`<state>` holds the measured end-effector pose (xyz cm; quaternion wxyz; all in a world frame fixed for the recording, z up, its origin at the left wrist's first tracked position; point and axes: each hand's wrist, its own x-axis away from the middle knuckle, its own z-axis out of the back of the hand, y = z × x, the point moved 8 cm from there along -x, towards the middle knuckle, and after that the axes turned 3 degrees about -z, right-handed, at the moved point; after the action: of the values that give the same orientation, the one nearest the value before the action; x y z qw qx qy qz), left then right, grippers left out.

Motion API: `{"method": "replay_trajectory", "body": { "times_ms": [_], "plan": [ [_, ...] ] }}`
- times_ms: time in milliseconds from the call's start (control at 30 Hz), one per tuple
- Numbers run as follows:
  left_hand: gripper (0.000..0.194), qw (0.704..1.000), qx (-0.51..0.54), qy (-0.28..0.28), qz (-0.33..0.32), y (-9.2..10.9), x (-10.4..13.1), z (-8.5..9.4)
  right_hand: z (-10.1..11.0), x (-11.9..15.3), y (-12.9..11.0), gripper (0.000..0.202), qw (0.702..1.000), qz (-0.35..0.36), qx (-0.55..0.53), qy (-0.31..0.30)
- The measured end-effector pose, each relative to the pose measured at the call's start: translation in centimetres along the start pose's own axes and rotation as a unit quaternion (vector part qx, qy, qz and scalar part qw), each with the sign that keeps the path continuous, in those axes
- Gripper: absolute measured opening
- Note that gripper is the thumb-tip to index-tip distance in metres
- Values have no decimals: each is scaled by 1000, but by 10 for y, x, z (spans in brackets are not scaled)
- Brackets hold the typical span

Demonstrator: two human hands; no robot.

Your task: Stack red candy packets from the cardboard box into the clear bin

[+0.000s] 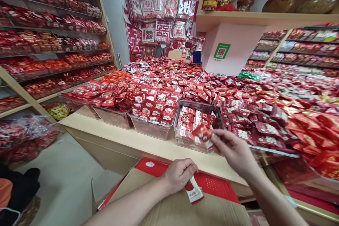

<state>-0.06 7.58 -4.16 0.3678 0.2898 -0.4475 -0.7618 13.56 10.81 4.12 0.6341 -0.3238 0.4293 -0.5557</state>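
My left hand (180,173) is closed on a small red-and-white candy packet (194,190), whose lower end hangs out below the fingers over a cardboard box (212,209). With thumb and fingers pinched, my right hand (233,148) grips a red candy packet (202,133), slightly blurred, above the front of a clear plastic bin (180,139). Similar red-and-white packets (186,117) lie in rows inside that bin, filling it only partway. Part of the bin's contents is hidden behind the held packet and my right fingers.
A fuller clear bin (150,129) of red packets stands to the left on the wooden counter ledge (119,144). Dark red packets (265,127) pile up at right. Stocked shelves (53,30) line the left wall. A white pillar (230,47) carries a QR code.
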Motion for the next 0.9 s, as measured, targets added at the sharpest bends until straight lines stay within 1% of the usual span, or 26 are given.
{"method": "replay_trajectory", "body": {
  "times_ms": [33, 100, 167, 200, 267, 333, 367, 433, 500, 567, 633, 667, 700, 767, 800, 833, 867, 900],
  "plan": [
    [42, 1000, -5, -1, 6, -1, 0, 0, 7, -16, -5, 33, 999, 5, 25, 21],
    [40, 1000, -7, 11, 8, -2, 0, 2, 14, -46, -12, 32, 997, 7, 75, 34],
    [36, 999, 8, 33, 10, -4, -1, 6, 11, -63, -18, 32, 997, 5, 76, 18],
    [35, 999, 22, 41, 12, -6, -1, 8, 6, -64, -20, 32, 998, 4, 55, 0],
    [39, 997, 63, 44, 13, -8, -1, 9, -9, -50, -23, 32, 999, -3, 0, -52],
    [48, 993, 111, 37, -4, -5, 0, 8, -28, -21, -22, 29, 994, -9, -34, -106],
    [48, 991, 130, 36, -15, -2, 1, 8, -36, -5, -21, 26, 991, -4, -32, -132],
    [45, 988, 149, 40, -25, 5, 2, 8, -47, 22, -19, 22, 987, 21, 14, -158],
    [44, 989, 139, 39, -16, 11, 3, 8, -50, 35, -16, 20, 983, 44, 71, -166],
    [41, 993, 112, 21, -11, 16, 3, 5, -46, 35, -20, 20, 980, 68, 111, -147],
    [37, 996, 78, -9, -32, 22, 4, 0, -44, 31, -33, 34, 977, 102, 127, -141],
    [35, 996, 64, -24, -49, 24, 4, -2, -47, 29, -40, 40, 971, 120, 129, -161],
    [34, 996, 53, -35, -66, 26, 5, -4, -53, 29, -47, 40, 962, 135, 130, -199],
    [32, 995, 31, -42, -80, 24, 6, -6, -66, 31, -57, 23, 938, 152, 138, -281],
    [32, 996, 18, -40, -74, 20, 7, -6, -68, 30, -60, 17, 929, 153, 143, -305],
    [32, 997, 5, -36, -62, 16, 7, -6, -66, 25, -62, 16, 929, 149, 145, -307],
    [32, 998, -5, -31, -49, 13, 7, -5, -59, 16, -63, 16, 938, 139, 141, -284],
    [32, 999, -11, -26, -38, 11, 7, -4, -48, 2, -63, 14, 955, 123, 128, -236]
  ]
}}
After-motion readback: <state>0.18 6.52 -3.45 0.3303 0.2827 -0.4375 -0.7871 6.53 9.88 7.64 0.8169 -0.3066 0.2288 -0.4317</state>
